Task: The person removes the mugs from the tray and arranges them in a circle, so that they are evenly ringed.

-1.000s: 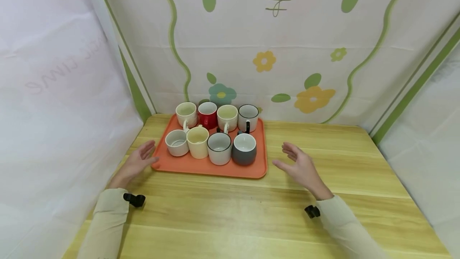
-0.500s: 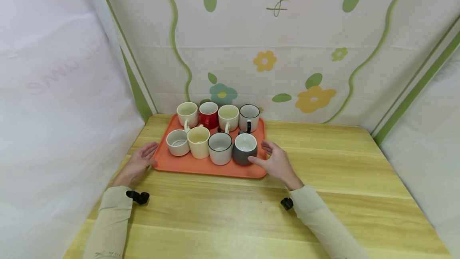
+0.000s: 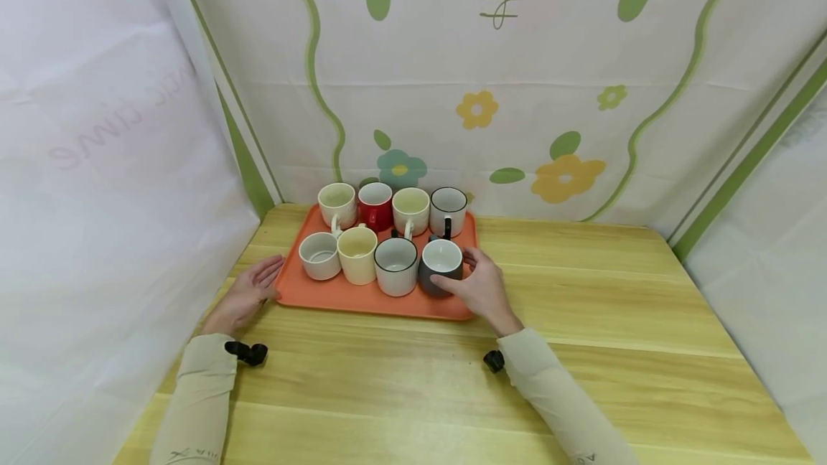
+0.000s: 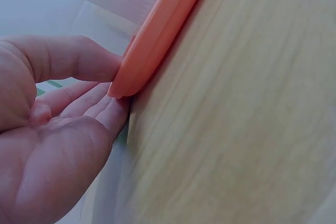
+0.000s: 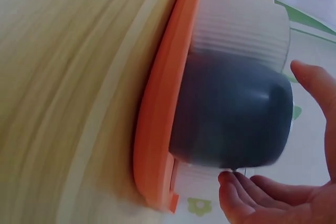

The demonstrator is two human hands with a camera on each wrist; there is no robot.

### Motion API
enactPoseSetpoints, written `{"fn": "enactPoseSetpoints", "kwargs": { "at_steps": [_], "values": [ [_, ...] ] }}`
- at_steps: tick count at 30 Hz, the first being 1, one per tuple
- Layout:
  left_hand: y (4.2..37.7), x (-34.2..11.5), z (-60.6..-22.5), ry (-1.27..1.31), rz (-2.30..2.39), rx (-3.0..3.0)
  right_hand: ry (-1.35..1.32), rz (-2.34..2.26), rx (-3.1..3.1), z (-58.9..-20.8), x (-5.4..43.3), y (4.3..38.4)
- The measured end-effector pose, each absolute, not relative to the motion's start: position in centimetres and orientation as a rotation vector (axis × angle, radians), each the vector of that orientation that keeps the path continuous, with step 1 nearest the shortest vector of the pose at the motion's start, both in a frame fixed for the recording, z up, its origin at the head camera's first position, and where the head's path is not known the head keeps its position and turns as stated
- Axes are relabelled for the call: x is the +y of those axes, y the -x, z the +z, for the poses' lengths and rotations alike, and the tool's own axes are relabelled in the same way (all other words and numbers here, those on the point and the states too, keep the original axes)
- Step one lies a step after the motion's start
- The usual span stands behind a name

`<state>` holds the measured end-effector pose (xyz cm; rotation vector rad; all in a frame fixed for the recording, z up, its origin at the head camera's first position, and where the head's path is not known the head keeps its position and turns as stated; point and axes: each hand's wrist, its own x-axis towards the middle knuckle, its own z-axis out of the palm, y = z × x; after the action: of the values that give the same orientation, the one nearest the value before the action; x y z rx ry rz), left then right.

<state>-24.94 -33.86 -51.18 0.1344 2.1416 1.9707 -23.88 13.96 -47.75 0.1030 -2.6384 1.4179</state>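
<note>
Grey mug [image 5: 233, 111] near right grip [image 3: 483, 287], ribbed white mug [image 3: 396, 277] crowding its left

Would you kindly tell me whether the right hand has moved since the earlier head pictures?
Yes: judged against the large orange flower on the backdrop, the right hand has moved left, from right of the tray to the dark grey mug.

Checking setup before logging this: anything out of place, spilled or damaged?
Nothing stands out: all eight cups stand upright on the orange tray, no spill or damage visible. The short pale cup at front left shows no handle, but one may be hidden.
</note>
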Motion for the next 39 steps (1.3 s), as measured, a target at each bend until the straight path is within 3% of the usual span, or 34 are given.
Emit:
{"fn": "enactPoseSetpoints", "kwargs": {
  "at_steps": [20,32,39],
  "values": [
    [25.2,-33.5,-51.3,-0.096,1.97,2.133,-0.068,1.306,-2.562,-48.4,12.6,24.6],
    [25.0,-33.8,-51.0,-0.092,1.941,2.161,-0.583,1.365,-2.665,-47.8,17.2,25.1],
    [25.3,-33.8,-51.1,-0.102,1.934,2.156,-0.631,1.451,-2.684,-46.3,21.4,25.8]
  ]
}}
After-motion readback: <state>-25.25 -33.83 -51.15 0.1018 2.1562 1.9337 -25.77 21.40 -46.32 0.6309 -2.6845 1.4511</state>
